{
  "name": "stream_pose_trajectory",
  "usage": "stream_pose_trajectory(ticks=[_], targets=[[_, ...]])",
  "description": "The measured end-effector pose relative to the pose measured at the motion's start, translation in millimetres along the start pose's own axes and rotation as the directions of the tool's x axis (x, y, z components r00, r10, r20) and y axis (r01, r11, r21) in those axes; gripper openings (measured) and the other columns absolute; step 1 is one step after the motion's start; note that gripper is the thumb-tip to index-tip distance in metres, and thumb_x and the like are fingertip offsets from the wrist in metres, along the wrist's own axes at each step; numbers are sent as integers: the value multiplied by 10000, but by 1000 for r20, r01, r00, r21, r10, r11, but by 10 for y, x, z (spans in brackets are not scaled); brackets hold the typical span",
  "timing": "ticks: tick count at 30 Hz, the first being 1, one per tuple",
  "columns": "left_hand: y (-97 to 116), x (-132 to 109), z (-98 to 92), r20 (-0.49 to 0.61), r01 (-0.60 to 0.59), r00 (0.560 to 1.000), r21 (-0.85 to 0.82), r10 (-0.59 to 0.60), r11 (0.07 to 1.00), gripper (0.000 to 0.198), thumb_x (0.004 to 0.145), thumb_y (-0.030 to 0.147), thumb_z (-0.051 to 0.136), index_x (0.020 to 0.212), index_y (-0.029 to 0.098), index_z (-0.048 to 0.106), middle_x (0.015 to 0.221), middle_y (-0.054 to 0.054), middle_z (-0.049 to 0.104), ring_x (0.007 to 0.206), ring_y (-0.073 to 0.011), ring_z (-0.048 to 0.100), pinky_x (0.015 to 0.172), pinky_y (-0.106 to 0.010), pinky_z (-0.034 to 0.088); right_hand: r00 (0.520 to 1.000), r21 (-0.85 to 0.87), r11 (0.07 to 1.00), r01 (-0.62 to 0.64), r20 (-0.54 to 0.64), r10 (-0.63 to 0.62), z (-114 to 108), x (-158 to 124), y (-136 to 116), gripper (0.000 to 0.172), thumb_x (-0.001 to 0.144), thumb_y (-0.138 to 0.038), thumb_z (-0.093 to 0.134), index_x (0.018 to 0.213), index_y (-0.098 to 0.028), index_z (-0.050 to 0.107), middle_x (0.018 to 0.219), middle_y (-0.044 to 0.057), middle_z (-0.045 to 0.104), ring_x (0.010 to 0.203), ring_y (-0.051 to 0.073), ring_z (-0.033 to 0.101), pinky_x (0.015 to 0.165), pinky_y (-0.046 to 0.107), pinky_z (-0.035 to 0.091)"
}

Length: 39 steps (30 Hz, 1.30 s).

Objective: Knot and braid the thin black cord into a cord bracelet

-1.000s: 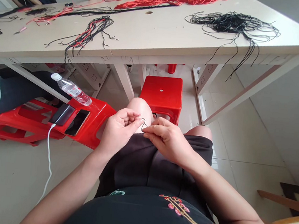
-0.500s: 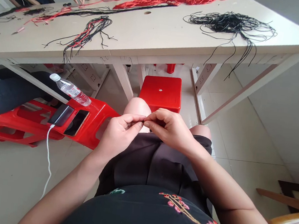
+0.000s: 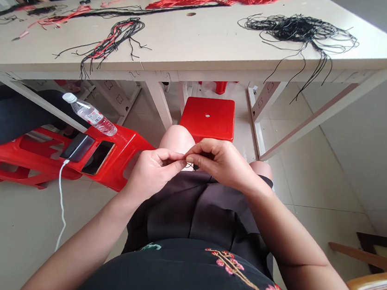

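Over my lap, my left hand and my right hand meet fingertip to fingertip, both pinched closed. Between them is a thin black cord; a small loop of it shows just below the fingertips, and the rest is hidden by the fingers. On the table ahead lies a bundle of black and red cords. A larger tangle of black cord sits at the right, with loose ends hanging over the front edge.
A long red cord bundle lies along the far side of the table. On a red stool at my left are a water bottle, a phone and a power bank with a white cable. Another red stool stands ahead.
My fingertips stay together, and a small loop of black cord now shows below them. Across the table, another person's hand has lifted from the tabletop, drawing up red cord.
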<state>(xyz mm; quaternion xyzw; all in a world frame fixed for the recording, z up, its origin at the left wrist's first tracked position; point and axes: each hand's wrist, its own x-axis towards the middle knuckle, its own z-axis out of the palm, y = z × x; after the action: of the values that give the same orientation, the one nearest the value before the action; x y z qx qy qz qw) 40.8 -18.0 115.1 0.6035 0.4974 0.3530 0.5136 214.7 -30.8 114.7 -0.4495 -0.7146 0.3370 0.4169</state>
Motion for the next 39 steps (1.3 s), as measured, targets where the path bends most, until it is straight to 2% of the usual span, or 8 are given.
stream_pose_trajectory(ticks=[3, 7, 13, 19, 22, 25, 30, 39], targets=[[-5, 16, -3, 2, 137, 991, -121, -137, 983, 180, 565, 241, 760, 712, 153, 706, 694, -28, 699, 655, -127, 630, 674, -244, 503, 980, -192, 977, 91, -159, -123, -23, 40, 41, 60, 802, -195, 582, 774, -182, 634, 743, 8, 640, 706, 131, 567, 664, 269, 442], [27, 27, -8, -50, 199, 975, -255, -218, 946, 163, 555, 208, 756, 688, 139, 692, 590, -3, 653, 498, -56, 533, 506, -181, 425, 854, -317, 938, 138, -441, -274, 200, -96, 139, 62, 817, -225, 567, 771, -186, 581, 723, 31, 617, 699, 152, 545, 668, 309, 450], [55, 45, -43, -75, 151, 981, -269, -177, 951, 146, 565, 224, 746, 670, 145, 682, 606, 0, 652, 488, -46, 510, 492, -182, 408, 911, -235, 956, 178, -329, -251, 500, -326, 259, 141, 809, -213, 585, 942, -183, 551, 772, 30, 625, 680, 136, 549, 612, 271, 467], [-1, 49, -91, -9, 115, 993, -37, -115, 993, 221, 589, 286, 742, 756, 145, 708, 740, -61, 702, 671, -154, 634, 643, -265, 504, 942, -342, 900, 271, -99, -322, 46, -203, 43, 118, 850, -188, 526, 876, -183, 641, 806, 56, 634, 745, 156, 544, 711, 322, 454], [7, -1, -61, 132, 119, 985, -16, -116, 993, 187, 594, 262, 742, 744, 156, 708, 733, -47, 703, 712, -162, 645, 698, -267, 513, 956, -197, 946, 258, -90, -279, -63, -82, 16, 86, 820, -194, 575, 829, -191, 660, 820, 40, 631, 779, 150, 551, 755, 323, 445], [41, -59, -25, 182, 111, 978, -51, -100, 993, 137, 616, 245, 730, 722, 164, 697, 726, -27, 698, 697, -139, 640, 690, -240, 511, 997, 154, 986, 56, -65, -47, 16, -15, 112, 66, 793, -216, 604, 814, -174, 651, 769, 20, 626, 723, 128, 565, 671, 279, 458], [47, -59, 16, 76, 84, 995, -193, -71, 978, 115, 667, 252, 697, 744, 168, 678, 758, -15, 696, 702, -110, 636, 713, -222, 507, 977, 679, 712, -177, 33, 211, 264, -61, 261, 113, 749, -266, 646, 766, -164, 601, 694, -14, 601, 579, 82, 534, 556, 231, 436], [-83, 27, 51, -77, -47, 996, -156, 35, 987, 146, 691, 289, 669, 764, 163, 654, 743, -22, 690, 675, -126, 643, 704, -264, 525, 964, 764, 608, -216, 68, 258, 348, -103, 227, 128, 745, -278, 649, 733, -155, 614, 664, -22, 586, 526, 58, 509, 536, 214, 398]])
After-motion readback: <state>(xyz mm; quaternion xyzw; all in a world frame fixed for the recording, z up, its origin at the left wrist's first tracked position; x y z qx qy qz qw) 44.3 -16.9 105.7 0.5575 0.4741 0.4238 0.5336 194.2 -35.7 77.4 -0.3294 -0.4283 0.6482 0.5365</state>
